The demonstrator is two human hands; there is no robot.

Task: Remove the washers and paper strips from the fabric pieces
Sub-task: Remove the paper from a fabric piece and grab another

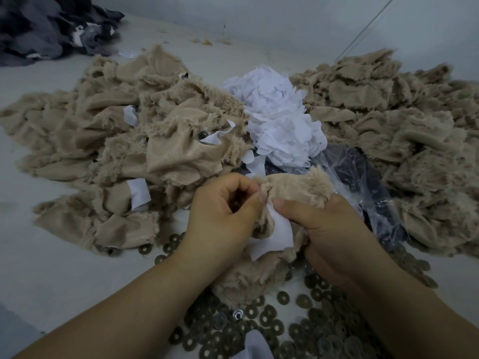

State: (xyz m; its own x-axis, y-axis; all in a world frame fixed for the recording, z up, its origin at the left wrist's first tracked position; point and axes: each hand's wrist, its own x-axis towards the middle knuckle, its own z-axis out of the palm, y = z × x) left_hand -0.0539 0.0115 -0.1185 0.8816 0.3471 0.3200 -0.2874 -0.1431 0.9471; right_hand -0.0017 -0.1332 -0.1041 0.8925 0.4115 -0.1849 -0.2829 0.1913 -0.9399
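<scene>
Both hands hold one tan furry fabric piece (295,189) just above the table's near middle. My left hand (220,216) pinches its left edge with curled fingers. My right hand (331,229) grips the piece from the right, thumb pressed on a white paper strip (277,237) that hangs from the fabric between the hands. Whether a washer is on this piece is hidden. Several dark round washers (298,322) lie loose on the table under my wrists.
A heap of tan fabric pieces with paper strips (145,141) lies at the left, another tan heap (404,120) at the right. Between them sit a pile of white paper strips (280,120) and a clear plastic bag (363,182). Dark grey fabric (46,27) is at the far left.
</scene>
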